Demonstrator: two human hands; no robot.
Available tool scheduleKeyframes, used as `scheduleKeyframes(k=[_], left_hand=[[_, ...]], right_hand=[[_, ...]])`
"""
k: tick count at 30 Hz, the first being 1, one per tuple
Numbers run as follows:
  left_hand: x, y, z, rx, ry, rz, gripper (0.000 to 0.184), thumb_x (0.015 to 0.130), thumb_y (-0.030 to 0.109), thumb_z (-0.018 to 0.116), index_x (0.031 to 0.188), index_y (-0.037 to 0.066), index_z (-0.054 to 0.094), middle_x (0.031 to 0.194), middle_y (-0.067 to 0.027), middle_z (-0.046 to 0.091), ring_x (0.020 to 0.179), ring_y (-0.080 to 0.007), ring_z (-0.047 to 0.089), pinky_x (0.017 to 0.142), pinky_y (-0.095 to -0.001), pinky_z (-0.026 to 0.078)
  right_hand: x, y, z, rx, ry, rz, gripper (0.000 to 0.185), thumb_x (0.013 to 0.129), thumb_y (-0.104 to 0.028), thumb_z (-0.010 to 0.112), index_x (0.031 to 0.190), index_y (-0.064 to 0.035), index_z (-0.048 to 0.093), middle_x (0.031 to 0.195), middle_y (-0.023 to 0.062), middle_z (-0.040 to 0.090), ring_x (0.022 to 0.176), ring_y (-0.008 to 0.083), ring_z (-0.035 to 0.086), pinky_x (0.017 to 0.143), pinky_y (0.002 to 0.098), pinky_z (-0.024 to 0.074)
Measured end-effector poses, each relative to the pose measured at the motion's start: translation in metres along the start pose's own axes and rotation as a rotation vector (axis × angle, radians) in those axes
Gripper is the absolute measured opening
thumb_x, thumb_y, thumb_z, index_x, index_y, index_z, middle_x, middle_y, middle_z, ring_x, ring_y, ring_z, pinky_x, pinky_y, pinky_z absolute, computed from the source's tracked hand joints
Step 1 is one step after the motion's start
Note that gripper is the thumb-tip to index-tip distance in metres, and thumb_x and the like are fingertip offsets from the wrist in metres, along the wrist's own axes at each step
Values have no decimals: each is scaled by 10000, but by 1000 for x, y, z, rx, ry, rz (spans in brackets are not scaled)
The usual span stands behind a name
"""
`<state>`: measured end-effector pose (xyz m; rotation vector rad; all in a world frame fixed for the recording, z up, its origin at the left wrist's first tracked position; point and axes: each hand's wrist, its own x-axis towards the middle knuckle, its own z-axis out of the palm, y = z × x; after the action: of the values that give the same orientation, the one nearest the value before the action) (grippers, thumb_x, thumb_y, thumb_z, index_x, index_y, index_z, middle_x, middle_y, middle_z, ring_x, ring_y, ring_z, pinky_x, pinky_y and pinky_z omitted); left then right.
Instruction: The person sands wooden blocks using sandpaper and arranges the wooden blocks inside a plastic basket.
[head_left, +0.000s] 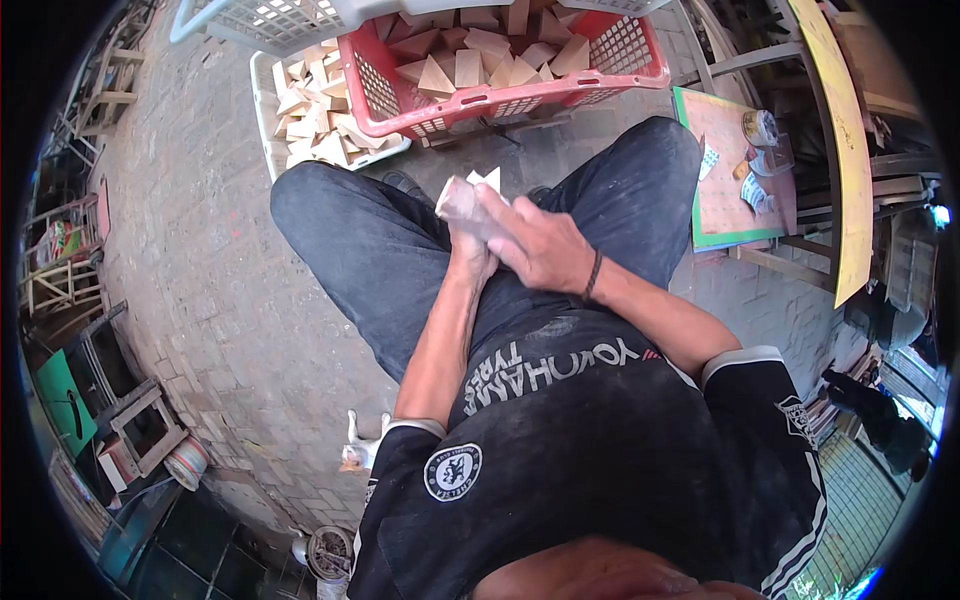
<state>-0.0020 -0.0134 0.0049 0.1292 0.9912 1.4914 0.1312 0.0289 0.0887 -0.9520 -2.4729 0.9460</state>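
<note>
Between my knees my two hands are together. My left hand [472, 240] is closed beneath a dusty pinkish-grey piece [465, 202], which looks like a folded or curled sheet of sandpaper. Over the top of it lies my right hand [545, 245], its fingers pressed on the sheet. A pale wooden block [488, 179] pokes out just beyond the fingertips; most of it is hidden by the hands and the sheet. How the left fingers wrap the block is largely covered.
Ahead stand a red plastic crate [500, 103] of cut wooden blocks and a white crate [268, 115] with more. Another pale crate [250, 18] overhangs them. At right is a green-edged board [715, 210] carrying a jar [760, 128]. A cat [362, 445] lies on the paving at left.
</note>
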Motion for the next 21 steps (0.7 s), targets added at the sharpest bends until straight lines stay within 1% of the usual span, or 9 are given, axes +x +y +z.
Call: scheduleKeyframes(k=[5, 9, 12, 14, 15, 17, 18, 19, 21], left_hand=[[11, 14, 0, -121, -373, -251, 621, 1054, 606, 198, 1068, 99, 556, 572, -3, 466, 366, -93, 327, 332, -242, 288], [0, 8, 20, -231, 212, -197, 359, 1025, 472, 510, 1102, 128, 576, 928, -10, 610, 607, -145, 583, 357, -259, 373], [18, -2, -12, -138, 4, -122, 381, 1032, 489, 484, 1093, 126, 580, 899, -14, 607, 584, -152, 573, 353, -265, 370], [38, -3, -29, -639, -1001, -361, 350, 1035, 448, 483, 1117, 128, 598, 939, -48, 638, 839, -192, 666, 686, -364, 581], [32, -2, -29, -635, -1005, -365, 350, 1035, 448, 483, 1117, 128, 598, 939, -48, 638, 839, -192, 666, 686, -364, 581], [16, 5, -28, -417, -493, -262, 340, 1037, 450, 495, 1085, 125, 583, 905, -17, 611, 637, -147, 596, 419, -268, 442], [7, 1, 5, -166, 109, -80, 322, 1038, 427, 500, 1092, 123, 592, 917, -29, 619, 743, -150, 629, 575, -297, 538], [2, 9, -4, -110, -110, -139, 309, 1025, 419, 533, 1112, 130, 598, 967, -39, 626, 874, -157, 643, 742, -340, 572], [-5, 15, 26, -205, 181, -170, 384, 1055, 460, 424, 1047, 117, 598, 805, -33, 600, 647, -137, 597, 541, -292, 516]], right_hand=[[23, 32, 6, -38, 175, 207, 680, 970, -311, 556, 1571, -132, 293, 886, 200, 576, 729, 415, 625, 646, 481, 531], [-2, -6, -1, -25, -4, -25, 705, 951, -292, 590, 1566, -103, 302, 915, 186, 559, 731, 388, 636, 637, 462, 530], [8, 16, 2, -9, 65, 31, 698, 949, -277, 592, 1567, -127, 305, 915, 190, 548, 746, 409, 629, 635, 466, 531], [19, 28, 8, -25, 124, 117, 690, 953, -274, 585, 1567, -131, 305, 922, 196, 556, 747, 415, 630, 640, 475, 531], [23, 29, 9, -43, 178, 201, 682, 957, -271, 578, 1567, -135, 306, 930, 202, 564, 747, 421, 630, 644, 484, 531], [10, -1, -3, -1, 39, 167, 683, 959, -281, 582, 1565, -129, 307, 1003, 230, 597, 778, 423, 645, 667, 497, 539], [1, -12, -1, -15, 18, 45, 686, 959, -288, 585, 1565, -129, 308, 999, 227, 596, 775, 421, 646, 663, 490, 541], [-5, -19, 1, -28, -1, -72, 688, 959, -296, 588, 1565, -129, 309, 994, 224, 595, 772, 418, 648, 659, 483, 543], [-2, -11, -4, -22, -18, -75, 650, 980, -274, 543, 1559, -80, 319, 946, 223, 574, 788, 415, 634, 680, 463, 526]])
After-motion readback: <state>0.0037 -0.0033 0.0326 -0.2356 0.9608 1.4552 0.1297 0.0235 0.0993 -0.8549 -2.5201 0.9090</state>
